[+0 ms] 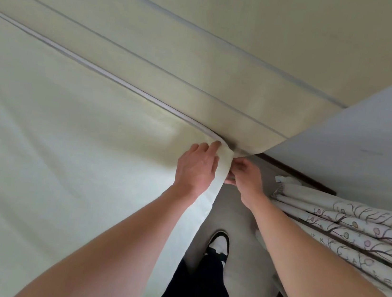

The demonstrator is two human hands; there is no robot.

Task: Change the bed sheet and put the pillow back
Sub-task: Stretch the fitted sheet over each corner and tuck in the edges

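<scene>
The bed sheet point(53, 142) is the biggest thing here; it is pale cream and lies spread flat over the bed, filling the whole left side, with soft folds running across it. Behind it stands the headboard point(177, 53), padded, cream too, with thin grey lines across it, and the sheet's far edge runs right along its bottom. To the right is a plain white wall point(366, 136) with a dark strip along its foot. Below the wall hangs a curtain point(353, 234), gathered in folds, white with brown branches and little round shapes on it. Between the bed and the curtain is a strip of light floor point(238, 218). The person stands there in dark trousers point(198, 290), with one black and white shoe point(219, 245) showing. Both bare arms reach out to the bed corner, where the sheet, the headboard and the wall meet. The left hand point(197, 167) lies on top of the sheet at the corner, fingers bent over the edge and pressing it down. The right hand point(243, 175) is just beside it, on the side of the bed, with fingers curled and pinching the sheet's hanging edge. The two hands are close together, with only the fold of sheet between them. The pillow is not in view
</scene>
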